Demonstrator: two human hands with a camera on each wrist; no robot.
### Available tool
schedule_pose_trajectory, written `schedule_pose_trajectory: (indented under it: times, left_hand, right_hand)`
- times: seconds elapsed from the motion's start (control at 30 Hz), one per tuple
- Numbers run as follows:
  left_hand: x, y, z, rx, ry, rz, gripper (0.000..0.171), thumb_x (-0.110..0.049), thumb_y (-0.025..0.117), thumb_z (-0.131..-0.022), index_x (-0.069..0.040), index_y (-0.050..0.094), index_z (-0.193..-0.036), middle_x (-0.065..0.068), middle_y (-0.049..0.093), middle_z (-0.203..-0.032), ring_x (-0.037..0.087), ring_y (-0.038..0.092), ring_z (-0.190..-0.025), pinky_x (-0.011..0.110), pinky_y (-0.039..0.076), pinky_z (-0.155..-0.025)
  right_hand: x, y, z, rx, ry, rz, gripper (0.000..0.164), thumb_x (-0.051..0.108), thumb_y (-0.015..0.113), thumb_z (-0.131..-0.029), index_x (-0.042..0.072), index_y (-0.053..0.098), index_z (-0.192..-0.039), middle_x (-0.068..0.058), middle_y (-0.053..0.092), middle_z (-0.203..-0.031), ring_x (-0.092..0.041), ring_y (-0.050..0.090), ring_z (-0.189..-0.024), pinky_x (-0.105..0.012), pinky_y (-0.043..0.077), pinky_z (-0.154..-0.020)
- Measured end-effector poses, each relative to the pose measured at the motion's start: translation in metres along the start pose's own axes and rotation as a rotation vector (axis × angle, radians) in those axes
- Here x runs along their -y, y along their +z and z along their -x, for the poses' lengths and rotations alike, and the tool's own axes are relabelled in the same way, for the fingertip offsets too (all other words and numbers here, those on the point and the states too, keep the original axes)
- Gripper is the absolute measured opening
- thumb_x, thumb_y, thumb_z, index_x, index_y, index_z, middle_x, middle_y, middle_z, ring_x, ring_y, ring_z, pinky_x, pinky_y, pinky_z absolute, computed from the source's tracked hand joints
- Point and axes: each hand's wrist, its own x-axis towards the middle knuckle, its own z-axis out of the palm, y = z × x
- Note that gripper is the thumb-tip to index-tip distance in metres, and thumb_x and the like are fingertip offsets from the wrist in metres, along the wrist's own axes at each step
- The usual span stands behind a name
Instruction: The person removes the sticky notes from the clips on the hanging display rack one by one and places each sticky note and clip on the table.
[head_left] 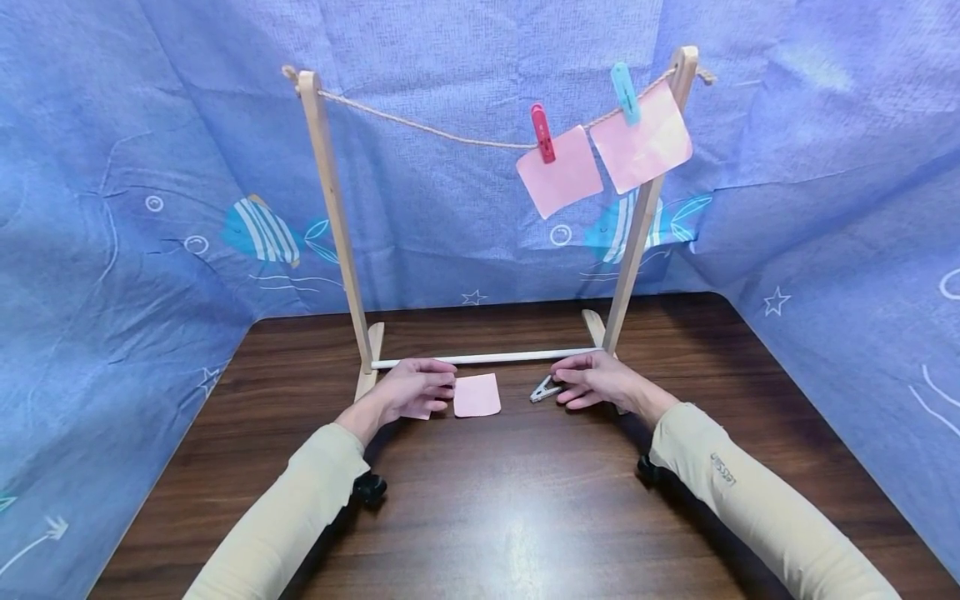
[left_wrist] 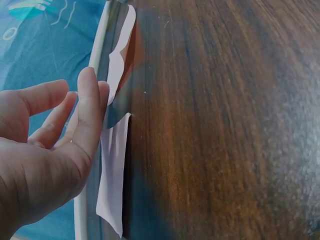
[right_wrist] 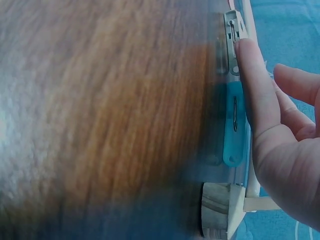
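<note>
My left hand (head_left: 415, 388) hovers beside a pink paper square (head_left: 477, 395) on the table, its fingers loosely bent and holding nothing. A second pink paper (head_left: 417, 410) lies partly hidden under that hand; two pink sheets also show in the left wrist view, next to the left fingers (left_wrist: 88, 107). Over on the right, my right hand (head_left: 600, 382) is at a grey clothespin (head_left: 545, 389), with its fingers loosely spread. In the right wrist view a fingertip overlaps the grey clothespin (right_wrist: 231, 42); whether they touch I cannot tell. A blue clothespin (right_wrist: 234, 125) lies near that hand.
Behind the hands stands a wooden frame (head_left: 330, 200) with a low white crossbar (head_left: 502, 357) and a sagging rope (head_left: 420, 127). A red clothespin (head_left: 542, 133) and a turquoise clothespin (head_left: 626, 93) hold two pink papers (head_left: 564, 177) on the rope. A blue fabric backdrop (head_left: 465, 233) borders the table.
</note>
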Motion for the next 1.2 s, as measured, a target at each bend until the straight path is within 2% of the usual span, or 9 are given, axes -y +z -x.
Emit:
schedule_pose_trajectory:
  times: [0.3,0.5,0.67,0.83,1.2]
  left_hand:
    - [-0.004,0.003,-0.001,0.037,-0.013,-0.006,0.042,-0.009,0.064,-0.100,0.006,0.055,-0.138,0.017,0.070,-0.116,0.022,0.071,-0.097,0.031,0.062,-0.074]
    - [-0.007,0.002,-0.001,0.062,-0.022,-0.028,0.043,-0.011,0.064,-0.101,0.006,0.054,-0.139,0.019,0.069,-0.119,0.023,0.071,-0.097,0.031,0.061,-0.076]
    - [-0.010,0.000,0.004,0.125,-0.070,-0.056,0.045,-0.014,0.064,-0.101,0.002,0.053,-0.141,0.018,0.068,-0.120,0.025,0.070,-0.101,0.033,0.061,-0.078]
    - [-0.017,0.002,0.006,0.194,-0.088,-0.078,0.046,-0.016,0.064,-0.102,0.002,0.050,-0.142,0.020,0.065,-0.126,0.029,0.069,-0.107,0.034,0.061,-0.080]
    - [-0.038,0.006,0.007,0.241,-0.036,-0.158,0.049,-0.010,0.060,-0.103,0.007,0.045,-0.146,0.030,0.055,-0.139,0.045,0.054,-0.127,0.043,0.059,-0.089]
  right_hand:
    - [0.002,0.000,0.002,-0.005,-0.002,-0.027,0.036,0.009,0.057,-0.104,-0.010,0.053,-0.134,-0.016,0.068,-0.121,-0.027,0.074,-0.087,-0.045,0.062,-0.076]
    - [0.007,-0.003,0.006,0.021,-0.008,-0.005,0.040,0.012,0.057,-0.105,-0.011,0.051,-0.138,-0.022,0.063,-0.130,-0.026,0.074,-0.090,-0.044,0.062,-0.076]
    - [0.017,-0.008,0.008,0.035,-0.007,0.021,0.047,0.016,0.056,-0.106,-0.011,0.046,-0.144,-0.026,0.059,-0.135,-0.023,0.073,-0.091,-0.040,0.063,-0.075]
    - [0.026,-0.011,0.012,0.058,0.006,0.032,0.050,0.017,0.055,-0.107,-0.009,0.041,-0.148,-0.027,0.056,-0.136,-0.022,0.072,-0.091,-0.040,0.062,-0.076]
    - [0.036,-0.013,0.015,0.142,0.045,0.094,0.054,0.017,0.053,-0.107,-0.008,0.034,-0.151,-0.031,0.053,-0.138,-0.022,0.070,-0.091,-0.042,0.062,-0.078]
